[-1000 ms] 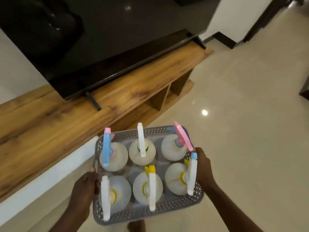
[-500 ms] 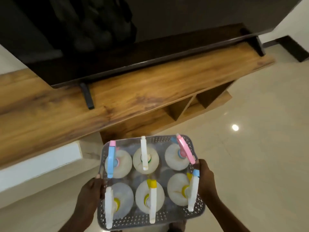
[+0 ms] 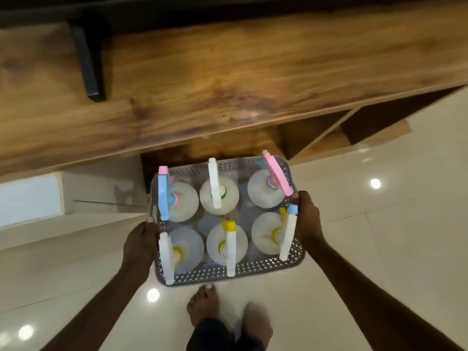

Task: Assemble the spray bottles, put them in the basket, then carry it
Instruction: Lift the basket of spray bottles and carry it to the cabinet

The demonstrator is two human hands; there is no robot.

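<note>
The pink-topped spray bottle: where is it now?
Head view: the pink-topped spray bottle stands in the basket's far right corner, just beyond the right hand.

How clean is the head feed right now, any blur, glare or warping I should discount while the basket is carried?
Head view: motion blur smears the wooden shelf and the far basket rim; ceiling lights glare as bright spots on the glossy floor; wide-angle warping bows the shelf edge. The spray bottles stay readable, with the left hand and right hand gripping the basket sides.
</note>
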